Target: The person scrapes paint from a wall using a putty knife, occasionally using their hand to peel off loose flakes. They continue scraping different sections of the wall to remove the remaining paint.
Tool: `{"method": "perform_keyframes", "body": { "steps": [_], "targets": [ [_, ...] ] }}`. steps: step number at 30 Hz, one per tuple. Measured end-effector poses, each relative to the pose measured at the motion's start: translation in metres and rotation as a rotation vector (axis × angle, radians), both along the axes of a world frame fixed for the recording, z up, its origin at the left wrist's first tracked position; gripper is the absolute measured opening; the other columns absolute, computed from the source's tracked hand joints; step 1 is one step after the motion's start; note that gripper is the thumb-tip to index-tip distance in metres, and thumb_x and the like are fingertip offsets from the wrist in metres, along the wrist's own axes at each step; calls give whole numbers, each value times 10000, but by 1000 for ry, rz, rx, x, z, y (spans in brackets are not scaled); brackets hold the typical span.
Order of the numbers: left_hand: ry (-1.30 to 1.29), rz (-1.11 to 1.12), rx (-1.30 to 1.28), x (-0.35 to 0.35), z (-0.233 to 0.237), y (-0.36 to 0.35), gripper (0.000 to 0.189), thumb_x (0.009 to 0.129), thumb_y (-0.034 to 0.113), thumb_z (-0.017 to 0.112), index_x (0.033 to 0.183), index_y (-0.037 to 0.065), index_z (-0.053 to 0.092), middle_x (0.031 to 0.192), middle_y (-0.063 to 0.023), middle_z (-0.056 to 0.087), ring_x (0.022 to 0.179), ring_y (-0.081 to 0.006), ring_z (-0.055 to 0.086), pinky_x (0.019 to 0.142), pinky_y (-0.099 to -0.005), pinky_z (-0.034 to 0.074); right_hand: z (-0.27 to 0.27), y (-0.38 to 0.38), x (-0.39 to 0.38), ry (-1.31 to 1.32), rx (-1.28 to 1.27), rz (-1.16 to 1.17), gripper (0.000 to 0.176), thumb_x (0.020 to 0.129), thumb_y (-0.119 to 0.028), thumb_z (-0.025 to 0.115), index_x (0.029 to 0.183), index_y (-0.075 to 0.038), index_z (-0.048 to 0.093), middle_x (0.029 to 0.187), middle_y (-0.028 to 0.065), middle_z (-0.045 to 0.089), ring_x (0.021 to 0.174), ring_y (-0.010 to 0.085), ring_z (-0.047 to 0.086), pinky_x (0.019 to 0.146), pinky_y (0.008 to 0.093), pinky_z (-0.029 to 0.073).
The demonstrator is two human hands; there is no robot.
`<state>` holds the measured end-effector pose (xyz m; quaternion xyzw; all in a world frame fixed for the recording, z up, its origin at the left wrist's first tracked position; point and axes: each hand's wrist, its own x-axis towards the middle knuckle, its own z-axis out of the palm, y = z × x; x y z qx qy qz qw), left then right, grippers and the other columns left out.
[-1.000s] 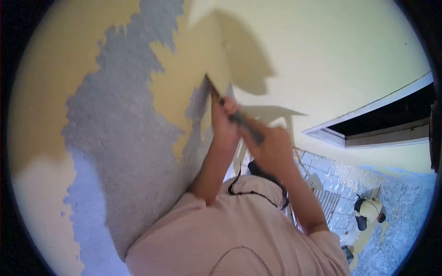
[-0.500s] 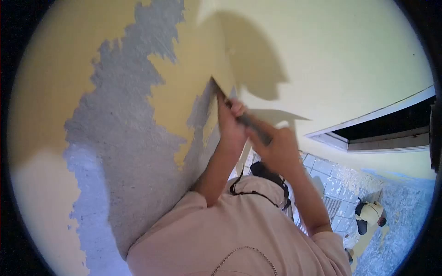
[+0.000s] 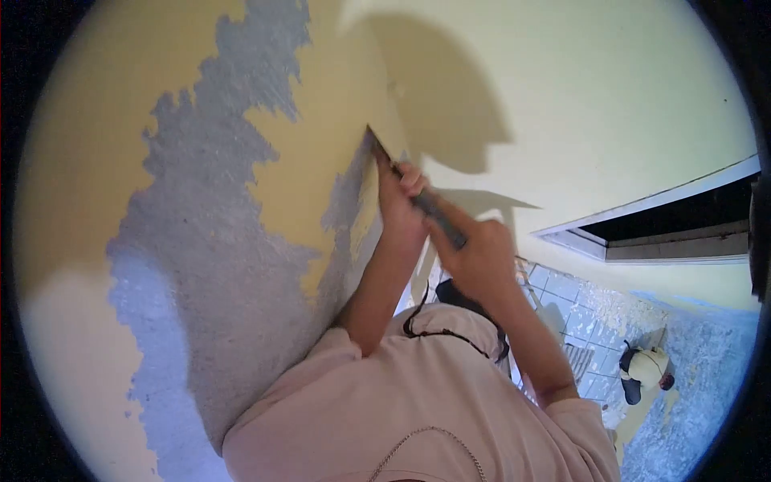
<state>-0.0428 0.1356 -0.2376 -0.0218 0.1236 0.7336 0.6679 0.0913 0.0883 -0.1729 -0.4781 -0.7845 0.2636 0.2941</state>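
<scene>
we can read no text, label, brand, number or sign here: none on the held scraper (image 3: 442, 222), none on the patchy wall (image 3: 209, 209), the pale wall (image 3: 586, 88) beside it or the shirt (image 3: 418, 394) below, and none we can make out on the other person (image 3: 646, 368), too small to tell.

Smooth pale-cream wall (image 3: 594, 88) beside me: brightly lit, crossed by a broad, soft-edged dark shadow (image 3: 446, 92). Rough grey bare patch (image 3: 213, 221): shaded, turning bluish lower left. Camera view: straight edges bowed, corners black.
</scene>
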Motion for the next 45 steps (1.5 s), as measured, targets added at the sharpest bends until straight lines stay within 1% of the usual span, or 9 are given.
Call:
{"method": "perform_keyframes", "body": {
  "steps": [8,10,22,24,30,33,37,42,45],
  "targets": [
    [-101,-53,151,-3,0,9,289,918,297,438,727,85,486,577,17,438,461,-60,428,404,-163,363,7,5,-7,-8,11,-31,304,776,-239,605,1035,-80,614,520,158,534,458,309,534,464,346,420],
    [-38,197,-315,13,26,22,314,872,435,479,796,130,495,545,45,399,364,-27,332,315,-159,279,11,17,-2,130,-90,-36,314,765,-247,612,1035,-85,617,516,178,532,469,325,546,474,371,433],
    [-117,-41,59,-8,12,7,324,909,394,427,723,129,441,530,42,375,394,-38,329,344,-173,261,16,-1,-5,40,71,-21,281,778,-243,605,1000,-72,624,585,184,567,516,328,571,501,374,454],
    [416,107,-12,2,13,29,358,911,413,408,670,150,438,511,40,370,368,-35,311,338,-189,257,6,20,-18,-92,-38,-119,269,781,-241,599,1007,-98,630,592,178,576,511,332,571,507,375,457],
    [-1,40,-9,-3,17,16,324,918,381,414,695,147,397,528,51,359,412,-40,338,408,-185,310,2,15,-6,126,246,32,284,804,-254,563,1023,-83,619,535,173,545,498,334,561,478,387,442],
    [44,52,-214,4,25,50,278,906,405,421,856,143,496,568,51,388,399,-24,336,360,-160,300,16,36,-9,54,-25,-94,278,770,-220,605,1011,-84,630,564,176,558,504,321,572,519,364,459],
    [-55,18,67,1,15,16,311,907,408,419,828,108,453,620,30,401,432,-46,353,400,-165,310,12,17,3,41,78,28,272,783,-239,594,994,-70,629,548,166,550,480,308,556,487,359,440],
    [41,207,-178,15,14,38,302,871,367,514,753,91,485,543,36,428,401,-40,408,357,-152,367,9,36,5,48,-94,-62,278,761,-244,616,995,-96,637,582,160,575,501,311,569,521,354,458],
    [-54,-92,88,-16,-11,37,351,900,433,422,742,119,423,524,35,362,417,-55,339,389,-173,303,4,26,-6,-12,219,-18,278,774,-256,596,998,-96,634,591,165,578,532,326,575,528,381,453]
  ]
}}
